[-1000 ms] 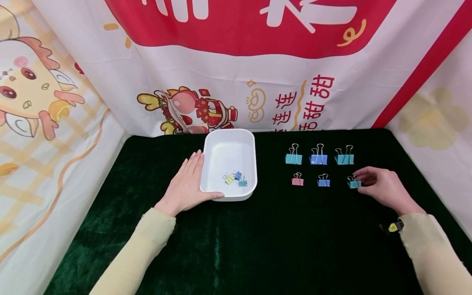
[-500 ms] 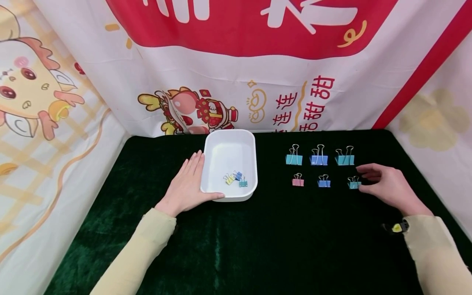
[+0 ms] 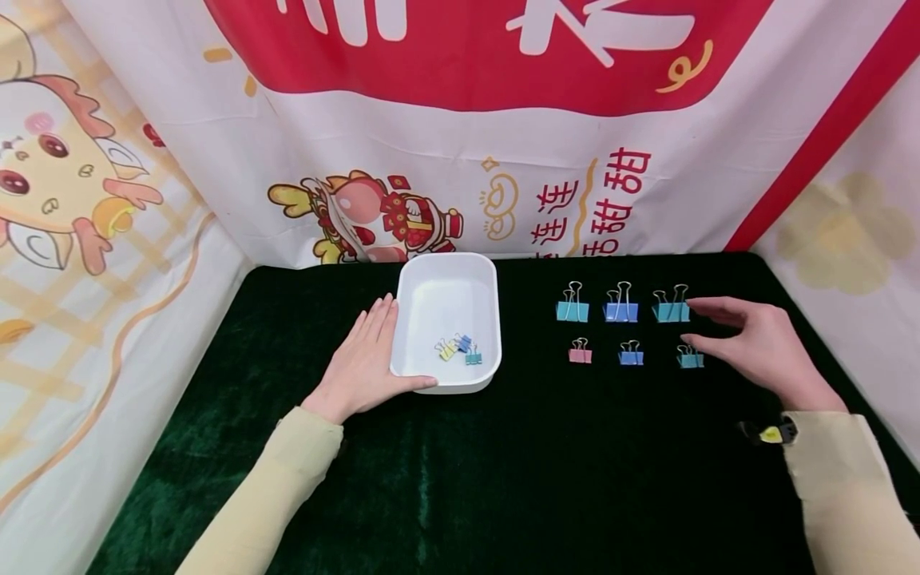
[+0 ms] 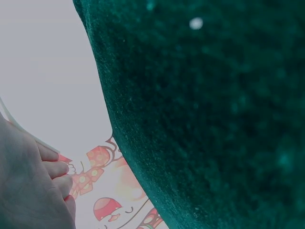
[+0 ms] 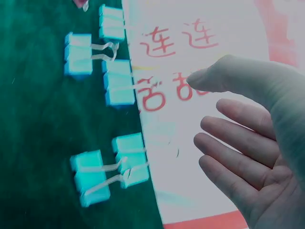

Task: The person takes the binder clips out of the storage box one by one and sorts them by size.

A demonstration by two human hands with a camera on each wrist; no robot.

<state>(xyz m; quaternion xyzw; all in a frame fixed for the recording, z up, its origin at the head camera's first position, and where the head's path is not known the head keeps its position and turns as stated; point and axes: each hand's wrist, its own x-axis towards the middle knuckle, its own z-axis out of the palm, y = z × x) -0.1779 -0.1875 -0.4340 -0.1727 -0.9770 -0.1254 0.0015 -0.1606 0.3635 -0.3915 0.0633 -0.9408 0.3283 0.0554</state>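
My right hand (image 3: pixel 762 347) has lifted off the small teal clip (image 3: pixel 690 359), open, fingers nearing the large teal clip (image 3: pixel 672 310); left hand (image 3: pixel 366 359), flat and open, steadies the tray (image 3: pixel 446 275). Next, I judge: pinch that clip.

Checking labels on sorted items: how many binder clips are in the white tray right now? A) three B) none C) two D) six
A: the white tray holds three small binder clips, a yellow binder clip, a blue binder clip and a teal binder clip; six more lie outside it on the green cloth.
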